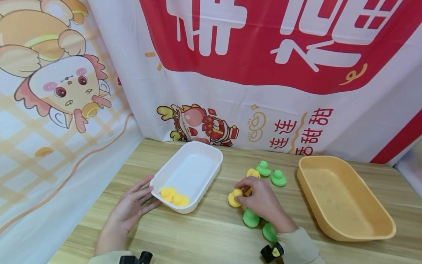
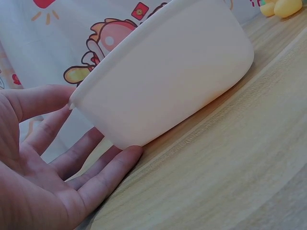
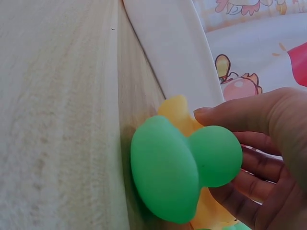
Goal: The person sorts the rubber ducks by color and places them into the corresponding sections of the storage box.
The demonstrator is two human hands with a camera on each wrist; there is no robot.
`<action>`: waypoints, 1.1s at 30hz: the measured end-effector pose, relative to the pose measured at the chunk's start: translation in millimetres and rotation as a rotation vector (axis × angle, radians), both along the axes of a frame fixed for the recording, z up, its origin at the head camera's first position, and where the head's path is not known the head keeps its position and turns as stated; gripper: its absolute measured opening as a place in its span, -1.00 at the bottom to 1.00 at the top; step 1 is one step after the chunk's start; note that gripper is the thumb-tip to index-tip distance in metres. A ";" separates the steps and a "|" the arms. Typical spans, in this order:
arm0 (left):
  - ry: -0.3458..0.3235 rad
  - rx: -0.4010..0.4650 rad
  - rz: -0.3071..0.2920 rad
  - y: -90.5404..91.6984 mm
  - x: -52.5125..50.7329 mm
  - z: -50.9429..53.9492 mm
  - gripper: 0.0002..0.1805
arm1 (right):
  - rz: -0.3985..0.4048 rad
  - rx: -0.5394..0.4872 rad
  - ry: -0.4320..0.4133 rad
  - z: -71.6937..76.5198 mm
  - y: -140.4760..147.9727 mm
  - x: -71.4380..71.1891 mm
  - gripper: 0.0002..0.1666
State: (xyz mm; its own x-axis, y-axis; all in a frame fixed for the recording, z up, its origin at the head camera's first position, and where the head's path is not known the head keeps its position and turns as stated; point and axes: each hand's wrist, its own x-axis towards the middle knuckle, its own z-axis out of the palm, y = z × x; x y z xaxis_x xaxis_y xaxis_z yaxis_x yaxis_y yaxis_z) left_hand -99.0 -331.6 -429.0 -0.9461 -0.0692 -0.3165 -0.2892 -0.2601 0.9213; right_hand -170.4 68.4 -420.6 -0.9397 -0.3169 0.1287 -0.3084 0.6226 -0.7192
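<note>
On the left, a white plastic tub (image 1: 199,154) holds yellow toy ducks (image 1: 179,200) at its near end. My left hand (image 1: 130,205) touches the tub's near left corner with extended fingers; in the left wrist view one fingertip meets the rim and another the base. My right hand (image 1: 263,198) pinches a yellow duck (image 1: 233,201) between thumb and fingers, low over the table. In the right wrist view a green duck (image 3: 165,167) stands in front and hides part of the grip. More yellow ducks, one behind the hand (image 1: 252,172), are partly covered.
Green ducks stand behind the right hand (image 1: 278,178) and nearer me (image 1: 251,219), one partly hidden by the wrist. A yellow-orange tub (image 1: 346,205) sits at the right. Printed cloth (image 1: 211,80) hangs along the wooden table's (image 1: 204,234) back edge.
</note>
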 end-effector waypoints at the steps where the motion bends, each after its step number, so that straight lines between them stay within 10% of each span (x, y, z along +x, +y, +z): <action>1: 0.000 0.001 0.001 0.2 0.0 0.2 -0.36 | -0.002 -0.006 -0.006 0.2 0.1 0.0 -0.72; 33: 0.011 -0.006 0.009 0.7 0.3 -1.2 -0.35 | 0.012 -0.148 -0.064 13.5 4.1 3.5 -0.72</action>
State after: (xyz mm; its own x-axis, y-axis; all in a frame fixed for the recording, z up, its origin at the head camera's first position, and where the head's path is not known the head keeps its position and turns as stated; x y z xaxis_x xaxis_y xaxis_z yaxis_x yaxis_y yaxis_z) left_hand -98.7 -330.9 -430.2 -0.9488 -0.0796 -0.3056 -0.2767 -0.2573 0.9259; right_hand -167.0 72.5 -407.1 -0.9439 -0.3099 0.1146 -0.2655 0.5053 -0.8211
